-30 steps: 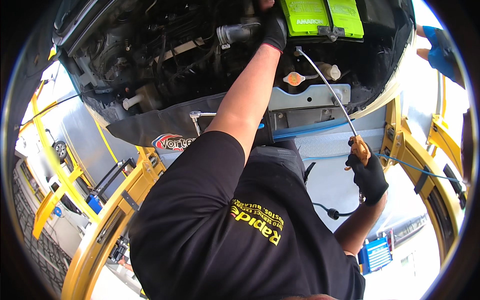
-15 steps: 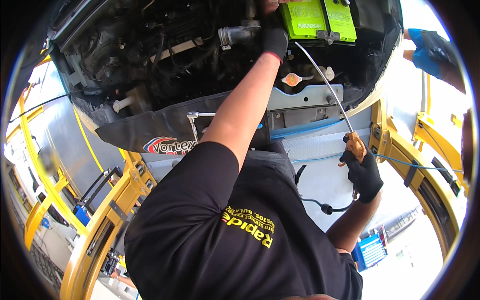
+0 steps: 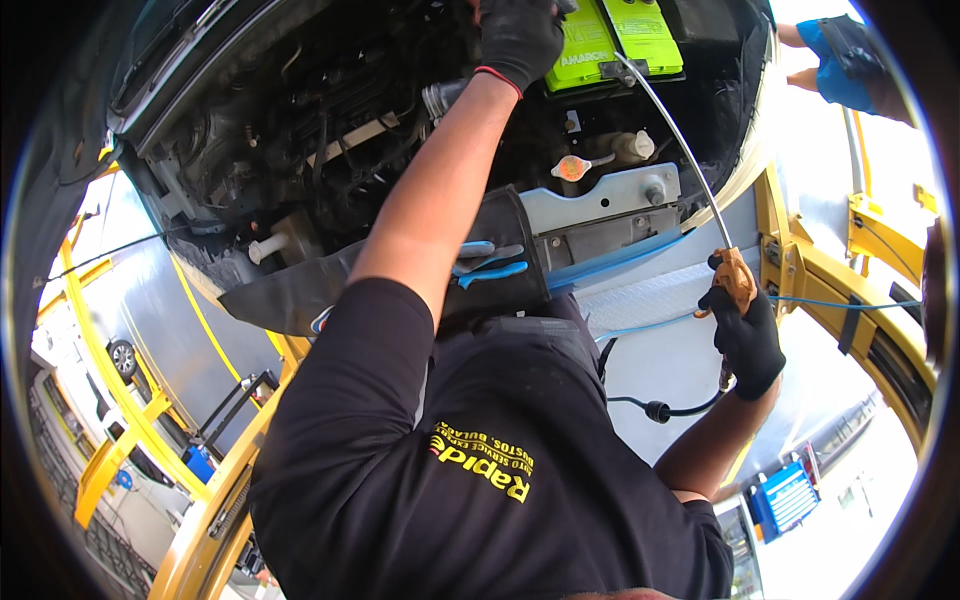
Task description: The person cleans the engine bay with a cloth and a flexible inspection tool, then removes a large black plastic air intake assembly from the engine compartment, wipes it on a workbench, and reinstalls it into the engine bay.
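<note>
Swung up since the earlier frame, the air blow gun [image 3: 736, 278] now crosses in front of the green car battery [image 3: 648, 32]. A silver radiator support [image 3: 580, 212] spans below the battery. Lower right of the battery, the right hand [image 3: 748, 345] grips the air blow gun; just left, the left hand [image 3: 522, 42] hides its grasp. Below the battery sits an orange radiator cap [image 3: 571, 168].

Was dressed mostly in black.
Wore a short-sleeved black shirt [image 3: 350, 500] with yellow lettering [image 3: 488, 466] and a touch of red across the front, dark grey trousers [image 3: 515, 350] below, a close-fitting black left glove [image 3: 522, 42] with a thin red edge [image 3: 499, 78] at the cuff, and a black right glove [image 3: 750, 345].
</note>
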### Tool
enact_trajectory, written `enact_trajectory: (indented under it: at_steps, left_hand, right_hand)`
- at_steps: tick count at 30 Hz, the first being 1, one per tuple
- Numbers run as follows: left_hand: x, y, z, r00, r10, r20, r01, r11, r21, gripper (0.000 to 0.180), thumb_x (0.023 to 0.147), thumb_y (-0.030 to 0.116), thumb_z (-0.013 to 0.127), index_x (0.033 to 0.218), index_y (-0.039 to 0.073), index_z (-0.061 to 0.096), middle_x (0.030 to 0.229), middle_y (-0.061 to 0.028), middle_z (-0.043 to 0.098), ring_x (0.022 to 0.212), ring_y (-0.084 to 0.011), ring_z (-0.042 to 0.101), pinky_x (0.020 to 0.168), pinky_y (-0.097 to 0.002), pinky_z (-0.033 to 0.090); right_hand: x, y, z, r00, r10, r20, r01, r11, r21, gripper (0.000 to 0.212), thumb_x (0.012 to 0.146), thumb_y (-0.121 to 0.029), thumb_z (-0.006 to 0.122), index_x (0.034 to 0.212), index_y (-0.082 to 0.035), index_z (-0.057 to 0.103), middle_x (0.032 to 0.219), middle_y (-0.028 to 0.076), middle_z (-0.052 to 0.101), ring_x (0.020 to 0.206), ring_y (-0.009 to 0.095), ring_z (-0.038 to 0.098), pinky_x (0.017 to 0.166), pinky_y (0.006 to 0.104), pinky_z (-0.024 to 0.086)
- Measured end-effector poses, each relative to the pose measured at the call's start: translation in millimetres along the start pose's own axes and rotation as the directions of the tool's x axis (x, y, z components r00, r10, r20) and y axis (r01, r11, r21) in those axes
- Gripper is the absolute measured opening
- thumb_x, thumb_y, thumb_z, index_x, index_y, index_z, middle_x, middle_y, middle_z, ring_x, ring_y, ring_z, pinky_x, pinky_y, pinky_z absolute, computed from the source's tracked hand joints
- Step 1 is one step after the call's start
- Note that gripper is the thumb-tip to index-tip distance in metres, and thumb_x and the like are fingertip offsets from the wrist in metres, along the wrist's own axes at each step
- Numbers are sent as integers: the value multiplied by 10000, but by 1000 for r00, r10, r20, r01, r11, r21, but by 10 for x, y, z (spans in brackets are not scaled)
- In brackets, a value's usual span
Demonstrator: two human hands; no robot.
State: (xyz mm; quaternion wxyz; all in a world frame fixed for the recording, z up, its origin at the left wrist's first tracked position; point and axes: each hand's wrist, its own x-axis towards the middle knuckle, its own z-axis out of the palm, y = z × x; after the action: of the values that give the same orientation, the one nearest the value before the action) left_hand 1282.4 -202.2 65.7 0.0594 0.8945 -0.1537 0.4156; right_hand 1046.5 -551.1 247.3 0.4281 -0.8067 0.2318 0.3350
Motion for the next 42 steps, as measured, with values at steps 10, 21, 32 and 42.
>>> enact_trajectory:
  at_steps: [10, 21, 32, 42]
  left_hand:
    - [-256, -211, 512, 978, 185, 95, -155, 952, -263, 246, 963, 187, 699, 1177, 69, 723, 1211, -143, 725, 1081, -347, 691, 955, -415, 518]
    - [62, -281, 429, 908, 28, 418, -16, 999, -31, 468, 994, 298, 560, 1377, 38, 628, 1338, -220, 666, 1277, -390, 615, 1090, -538, 453]
    - [22, -942, 891, 372, -89, 924, 672, 713, -202, 384, 1044, 316, 559, 1308, 52, 652, 1039, -197, 757, 938, -369, 745, 807, -391, 595]
    - [263, -184, 422, 912, 53, 406, 28, 981, -192, 264, 996, 247, 565, 1159, 85, 695, 1131, -200, 716, 1043, -376, 678, 995, -507, 499]
  right_hand:
    - [243, 142, -79, 992, -128, -11, 128, 992, 9, 381, 975, -170, 684, 1317, -5, 653, 868, 64, 669, 800, 163, 619, 766, 336, 509]
    - [725, -14, -33, 953, -288, 98, 296, 952, -78, 431, 971, -188, 699, 1362, -21, 628, 825, 146, 687, 756, 249, 679, 753, 390, 528]
    - [671, -126, 3, 971, -220, 94, 229, 968, -99, 463, 968, -215, 711, 1386, -33, 633, 856, 143, 713, 767, 238, 693, 766, 376, 535]
    - [681, 139, -24, 982, -171, 77, 177, 981, -80, 465, 957, -217, 723, 1378, -39, 639, 904, 175, 714, 825, 245, 702, 813, 386, 540]
